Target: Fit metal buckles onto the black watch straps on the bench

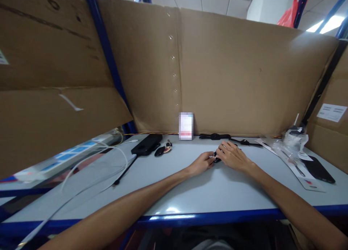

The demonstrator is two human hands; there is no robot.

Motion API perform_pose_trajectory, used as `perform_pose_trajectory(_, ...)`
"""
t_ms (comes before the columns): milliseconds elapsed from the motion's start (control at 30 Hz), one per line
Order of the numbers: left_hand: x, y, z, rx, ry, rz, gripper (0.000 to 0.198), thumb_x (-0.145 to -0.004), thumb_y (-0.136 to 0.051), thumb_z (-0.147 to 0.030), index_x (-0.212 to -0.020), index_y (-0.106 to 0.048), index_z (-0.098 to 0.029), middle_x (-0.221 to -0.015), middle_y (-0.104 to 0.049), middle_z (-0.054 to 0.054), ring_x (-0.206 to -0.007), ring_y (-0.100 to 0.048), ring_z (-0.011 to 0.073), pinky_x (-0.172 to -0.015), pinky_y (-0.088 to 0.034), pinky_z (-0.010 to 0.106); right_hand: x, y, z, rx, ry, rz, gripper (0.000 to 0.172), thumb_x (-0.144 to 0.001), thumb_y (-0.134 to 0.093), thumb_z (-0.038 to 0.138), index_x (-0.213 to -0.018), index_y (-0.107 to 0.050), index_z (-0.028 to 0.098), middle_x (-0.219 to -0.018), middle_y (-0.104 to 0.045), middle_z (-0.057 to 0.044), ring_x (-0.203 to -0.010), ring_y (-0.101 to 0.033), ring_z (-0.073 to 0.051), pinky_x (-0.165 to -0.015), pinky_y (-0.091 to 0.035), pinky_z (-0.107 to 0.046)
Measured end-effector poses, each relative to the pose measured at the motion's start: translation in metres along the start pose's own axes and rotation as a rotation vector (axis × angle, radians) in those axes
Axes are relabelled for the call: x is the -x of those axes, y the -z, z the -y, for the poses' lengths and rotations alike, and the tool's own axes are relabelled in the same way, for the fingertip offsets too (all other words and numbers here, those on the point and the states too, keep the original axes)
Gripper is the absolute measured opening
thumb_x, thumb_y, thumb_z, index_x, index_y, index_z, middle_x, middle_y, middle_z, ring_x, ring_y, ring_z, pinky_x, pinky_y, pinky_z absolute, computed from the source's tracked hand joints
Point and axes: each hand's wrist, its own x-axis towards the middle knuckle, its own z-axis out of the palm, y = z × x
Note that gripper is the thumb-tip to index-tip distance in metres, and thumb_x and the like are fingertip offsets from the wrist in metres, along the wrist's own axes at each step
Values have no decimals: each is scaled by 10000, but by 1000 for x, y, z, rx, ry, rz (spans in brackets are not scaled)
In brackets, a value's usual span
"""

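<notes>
My left hand [203,163] and my right hand [232,155] meet over the middle of the table. Between them is a small, shiny black thing [216,159] that looks like a watch, mostly covered by my fingers. The left fingers pinch its near left side; the right fingers curl over it from above. Just behind, along the cardboard wall, lie a black watch [215,136] with its strap stretched out and a second black watch [244,142] to its right. A lit, blurred upright screen [186,126] leans against the cardboard.
On the left are a black box-like device [146,145], keys with a fob [160,150], white cables [94,186] and a power strip [73,154]. At right lie a black phone [319,169], a flat clear package [300,172] and a plastic-wrapped white item [295,137]. A blue rail [212,218] edges the table.
</notes>
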Motion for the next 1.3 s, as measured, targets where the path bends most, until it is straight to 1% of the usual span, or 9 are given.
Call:
perform_pose_trajectory(133, 1, 1, -2, -18, -9, 23, 311, -860, -528, -481, -778, -475, -186, -509, -422, -74, -426, -320, 76, -464, -238, 235, -1, 5, -2, -121, -56, -23, 250, -1020, -415, 263, -977, -639, 164, -948, -652, -124, -945, -526, -253, -820, -375, -377)
perform_pose_trajectory(267, 4, 6, -7, -77, -43, 74, 296, -879, -498, -457, -757, -462, -190, -533, -429, -64, -453, -336, 83, -480, -243, 239, 2, 19, -21, -398, -273, -71, 273, -1005, -464, 305, -861, -658, 177, -873, -684, -80, -888, -557, -213, -803, -363, -337)
perform_pose_trajectory(400, 6, 10, -14, -125, -47, 161, 293, -892, -488, -443, -753, -467, -187, -549, -442, -58, -473, -343, 86, -500, -246, 240, 11, 23, -40, -693, -434, 129, 301, -951, -513, 291, -727, -674, 171, -642, -636, -12, -624, -527, -140, -623, -319, -262)
perform_pose_trajectory(500, 7, 12, -16, -146, -35, 208, 317, -893, -497, -480, -796, -492, -179, -553, -435, -65, -481, -332, 84, -501, -236, 237, 13, 19, -42, -951, -401, 325, 365, -939, -487, 339, -666, -647, 156, -578, -621, 3, -525, -496, -109, -549, -303, -236)
perform_pose_trajectory(600, 6, 13, -16, -188, -42, 252, 363, -885, -502, -521, -771, -484, -178, -556, -431, -65, -491, -333, 82, -499, -246, 231, 13, 17, -39, -1074, -347, 426, 436, -935, -467, 412, -615, -599, 149, -554, -611, -4, -497, -474, -95, -524, -303, -222)
perform_pose_trajectory(733, 6, 13, -15, -229, -36, 273, 403, -886, -491, -541, -702, -450, -184, -555, -440, -53, -491, -335, 81, -492, -249, 233, 12, 17, -38, -1108, -320, 477, 498, -927, -458, 476, -573, -568, 143, -510, -562, -4, -484, -438, -87, -516, -293, -218)
perform_pose_trajectory(867, 5, 13, -15, -241, -39, 293, 418, -895, -475, -551, -695, -447, -185, -558, -432, -49, -495, -325, 81, -488, -237, 231, 14, 11, -40, -1152, -316, 520, 504, -907, -486, 523, -621, -621, 131, -478, -499, 19, -474, -412, -89, -505, -292, -218)
perform_pose_trajectory(1067, 3, 16, -10, -296, -90, 289, 458, -917, -439, -571, -677, -435, -182, -579, -412, -48, -524, -325, 81, -513, -259, 228, 16, -4, -40, -1263, -329, 510, 498, -876, -523, 563, -625, -604, 141, -473, -474, 27, -515, -473, -109, -539, -349, -222)
perform_pose_trajectory(1300, 3, 16, -9, -249, -83, 301, 495, -908, -429, -633, -693, -422, -187, -593, -392, -51, -533, -308, 82, -515, -245, 232, 15, -3, -41, -1314, -319, 489, 464, -847, -550, 551, -632, -591, 142, -479, -469, 36, -498, -448, -101, -534, -358, -225)
